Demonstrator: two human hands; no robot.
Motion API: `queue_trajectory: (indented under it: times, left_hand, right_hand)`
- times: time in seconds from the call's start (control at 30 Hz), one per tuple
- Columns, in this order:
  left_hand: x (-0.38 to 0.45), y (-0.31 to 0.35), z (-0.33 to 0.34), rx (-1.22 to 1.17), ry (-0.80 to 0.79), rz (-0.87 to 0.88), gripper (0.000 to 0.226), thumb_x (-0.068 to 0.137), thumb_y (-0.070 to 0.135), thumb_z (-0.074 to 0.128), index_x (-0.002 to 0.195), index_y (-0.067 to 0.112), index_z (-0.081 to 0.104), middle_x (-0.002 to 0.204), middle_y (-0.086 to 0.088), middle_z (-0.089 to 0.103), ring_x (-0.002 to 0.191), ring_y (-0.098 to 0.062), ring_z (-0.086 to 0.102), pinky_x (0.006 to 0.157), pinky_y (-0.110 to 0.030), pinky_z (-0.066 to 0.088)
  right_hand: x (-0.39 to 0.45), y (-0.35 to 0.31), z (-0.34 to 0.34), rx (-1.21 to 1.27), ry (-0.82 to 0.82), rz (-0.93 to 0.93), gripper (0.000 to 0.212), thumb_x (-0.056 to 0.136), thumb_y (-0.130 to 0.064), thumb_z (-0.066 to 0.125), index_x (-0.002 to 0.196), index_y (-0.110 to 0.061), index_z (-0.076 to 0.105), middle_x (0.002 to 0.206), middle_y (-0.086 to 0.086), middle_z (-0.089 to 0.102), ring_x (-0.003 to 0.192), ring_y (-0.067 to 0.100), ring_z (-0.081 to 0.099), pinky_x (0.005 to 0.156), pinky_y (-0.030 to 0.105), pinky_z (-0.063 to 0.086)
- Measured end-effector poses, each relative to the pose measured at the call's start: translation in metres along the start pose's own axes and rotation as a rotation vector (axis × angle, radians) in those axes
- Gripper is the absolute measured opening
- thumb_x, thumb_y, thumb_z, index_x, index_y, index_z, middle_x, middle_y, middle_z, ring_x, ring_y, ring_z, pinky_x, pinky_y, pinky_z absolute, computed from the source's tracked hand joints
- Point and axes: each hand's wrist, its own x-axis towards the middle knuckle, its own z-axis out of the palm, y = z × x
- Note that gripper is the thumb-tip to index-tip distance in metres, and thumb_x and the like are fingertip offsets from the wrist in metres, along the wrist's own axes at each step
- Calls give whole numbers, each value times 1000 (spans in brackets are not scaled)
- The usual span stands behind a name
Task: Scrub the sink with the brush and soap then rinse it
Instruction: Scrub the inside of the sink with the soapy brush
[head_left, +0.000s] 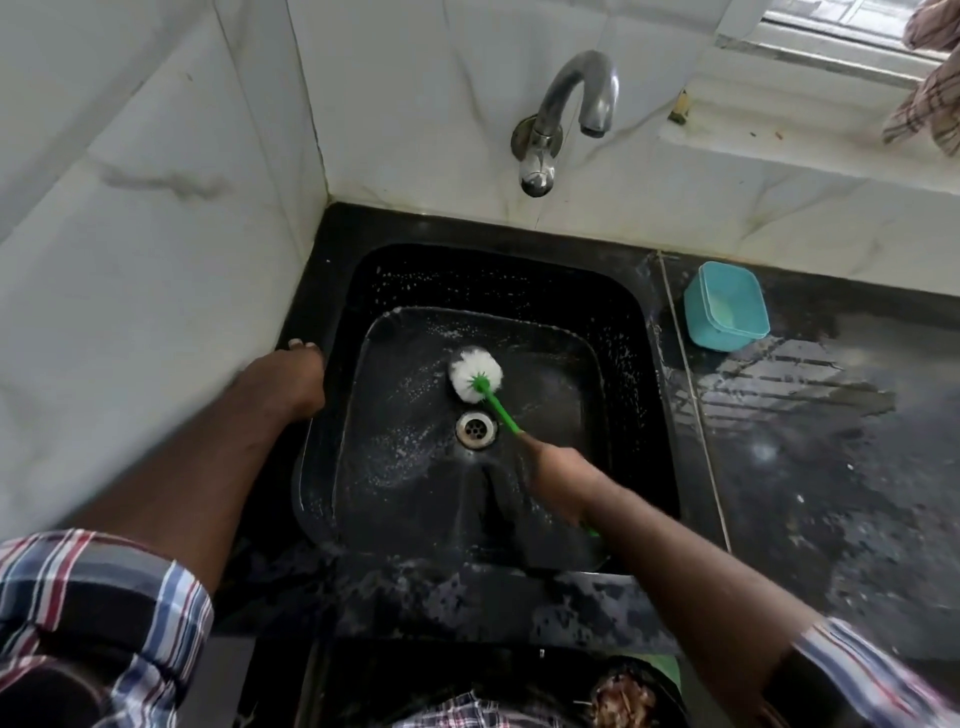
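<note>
A black square sink (631, 332) is set in a dark counter, its walls and floor flecked with white soap foam. A metal drain (475, 428) lies in the middle of the basin. My right hand (558, 480) is shut on the green handle of a brush (477, 375), whose round white bristle head presses on the basin floor just behind the drain. My left hand (283, 382) rests on the sink's left rim, palm down and holding nothing. A chrome tap (566, 114) sticks out of the wall above the sink, with no water running.
A teal plastic container (724, 306) stands on the wet counter to the right of the sink. White marble-look tiles cover the left and back walls. A checked cloth (930, 104) hangs at a window ledge at the top right. A dark bowl (631, 693) sits below the counter's front edge.
</note>
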Motion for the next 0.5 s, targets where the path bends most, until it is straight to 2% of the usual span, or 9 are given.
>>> queue_trajectory:
  times: [0.07, 0.13, 0.2, 0.27, 0.33, 0.43, 0.5]
  left_hand:
    - [2, -2, 1, -7, -1, 1, 69, 85, 15, 53, 150, 8, 30, 156, -20, 30, 127, -37, 53, 101, -47, 48]
    - [3, -3, 2, -19, 7, 4, 67, 85, 16, 53, 148, 8, 33, 153, -20, 35, 125, -37, 54, 100, -46, 49]
    - [4, -3, 4, -30, 3, -5, 69, 85, 15, 53, 150, 8, 30, 153, -21, 35, 125, -38, 54, 101, -47, 48]
    - [2, -2, 4, -31, -7, -16, 72, 85, 15, 53, 152, 8, 25, 154, -21, 33, 127, -37, 52, 103, -48, 47]
    - [3, -2, 5, -37, -14, -11, 72, 88, 16, 54, 153, 10, 24, 159, -17, 26, 131, -36, 49, 105, -47, 45]
    - [6, -5, 6, -28, 0, -4, 71, 88, 20, 56, 152, 10, 26, 160, -16, 22, 132, -36, 48, 106, -46, 44]
    - [9, -7, 9, -23, -1, 1, 71, 86, 26, 58, 149, 11, 29, 157, -17, 29, 129, -37, 51, 104, -47, 46]
  right_hand:
    - [-21, 39, -4, -10, 41, 108, 59, 97, -14, 39, 153, -31, 27, 117, 16, 67, 100, 33, 67, 82, 33, 52]
    - [-21, 71, -18, 30, 117, 318, 60, 96, -10, 35, 153, -28, 28, 122, 20, 64, 107, 36, 65, 85, 34, 51]
    - [4, 69, -29, 139, 195, 404, 56, 96, -14, 35, 151, -25, 32, 123, 22, 63, 107, 37, 64, 82, 35, 51]
    - [40, 34, -30, 192, 179, 316, 48, 97, -15, 39, 145, -18, 39, 124, 21, 63, 109, 37, 62, 82, 35, 49]
    - [67, -11, -17, 155, 127, 206, 53, 93, -10, 44, 145, -12, 36, 126, 20, 62, 113, 37, 61, 88, 36, 49]
    - [63, -33, 3, 77, 40, 24, 74, 87, -10, 52, 154, -26, 23, 125, 16, 64, 112, 35, 62, 88, 33, 49]
    - [48, -5, -2, 68, 65, 39, 72, 90, -13, 51, 153, -33, 24, 124, 12, 66, 108, 32, 65, 86, 32, 50]
